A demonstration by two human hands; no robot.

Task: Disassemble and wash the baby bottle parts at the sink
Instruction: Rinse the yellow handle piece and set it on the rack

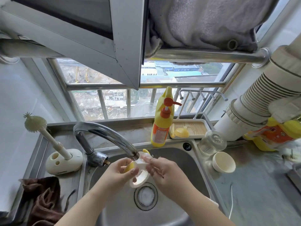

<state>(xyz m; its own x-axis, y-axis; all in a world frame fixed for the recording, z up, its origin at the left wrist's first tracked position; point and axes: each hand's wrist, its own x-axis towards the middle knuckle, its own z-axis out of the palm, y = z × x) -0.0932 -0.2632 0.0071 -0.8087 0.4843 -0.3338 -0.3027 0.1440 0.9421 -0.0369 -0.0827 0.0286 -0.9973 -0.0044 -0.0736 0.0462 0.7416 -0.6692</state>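
Over the steel sink (pixel 175 160), both my hands hold a white bottle collar ring with yellow handles (pixel 140 176) right under the tap spout (pixel 130 152). My left hand (pixel 118 170) pinches its yellow side. My right hand (pixel 161 168) grips the white upper part. The clear glass bottle body (pixel 211 142) lies on its side on the counter to the right. A yellow bottle part (pixel 181 132) rests in the beige tray (pixel 195 126) behind the sink. I cannot tell whether water runs from the tap.
A yellow dish soap pump bottle (pixel 160 128) stands behind the sink. A small cream bowl (pixel 224 162) sits right of the basin. A silicone bottle brush in its holder (pixel 63 159) stands at left, a brown cloth (pixel 44 198) below it. The drain (pixel 145 195) lies under my hands.
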